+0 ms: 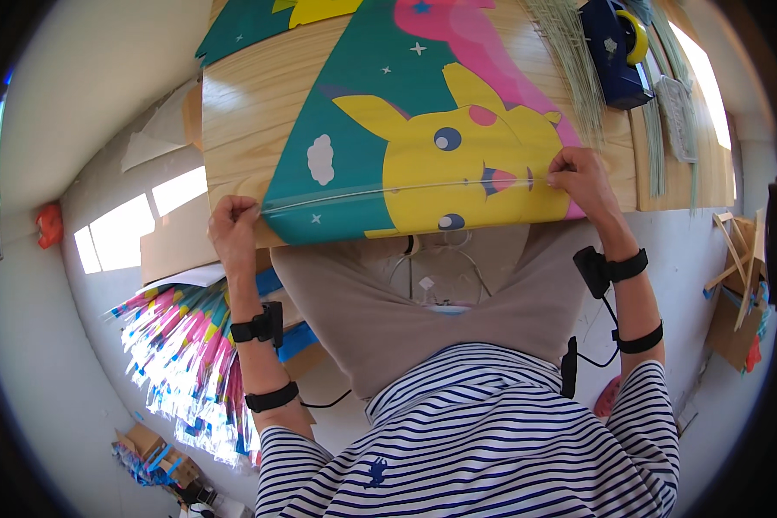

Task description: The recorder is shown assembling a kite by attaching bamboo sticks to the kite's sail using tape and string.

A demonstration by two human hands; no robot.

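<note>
Across the near part of a printed kite-like sheet (358, 112) lies a thin pale stick (423, 186). The sheet is teal, pink and yellow, with a big-eared yellow cartoon figure and a white cloud. At the sheet's left edge, my left hand (233, 231) pinches the stick's left end, fingers closed. My right hand (585, 183) is closed in a pinch at the other end, over the yellow face near the pink border. The sheet's near edge reaches the table edge above my lap.
Bundled thin sticks (570, 65) lie at the far right, beside a navy tape dispenser (611, 65) with yellow tape. Another printed sheet (259, 26) rests at the far left of the wooden table (250, 112). Colourful wrapped packs (181, 363) fan out below left; cardboard and wood (738, 293) stand right.
</note>
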